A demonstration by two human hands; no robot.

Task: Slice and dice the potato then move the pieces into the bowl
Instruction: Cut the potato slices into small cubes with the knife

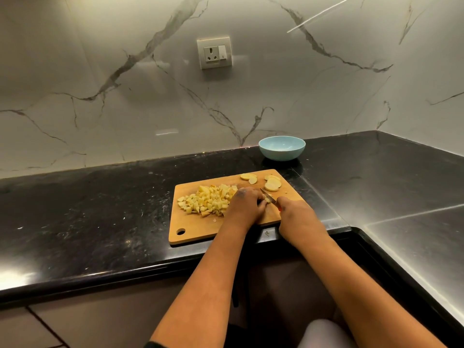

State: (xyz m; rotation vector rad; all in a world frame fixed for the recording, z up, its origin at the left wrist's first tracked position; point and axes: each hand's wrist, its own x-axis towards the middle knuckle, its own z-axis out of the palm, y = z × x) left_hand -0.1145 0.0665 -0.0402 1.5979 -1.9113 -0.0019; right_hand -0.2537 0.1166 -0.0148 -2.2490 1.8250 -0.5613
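Observation:
A wooden cutting board [200, 231] lies on the black counter. On its left part is a heap of diced potato [206, 200]. Round potato slices [272, 183] lie at its far right corner. My left hand [247, 203] is curled over a small potato piece [268, 199] in the board's middle, holding it down. My right hand [292, 209] grips a small knife [267, 194], whose blade points away and left and meets that piece. The light blue bowl [282, 148] stands beyond the board near the wall, with nothing visible in it.
The counter [100, 209] turns a corner on the right, where a steel surface [414, 242] runs toward me. A wall socket [214, 53] sits on the marble backsplash. A small scrap [266, 233] lies near the counter's front edge.

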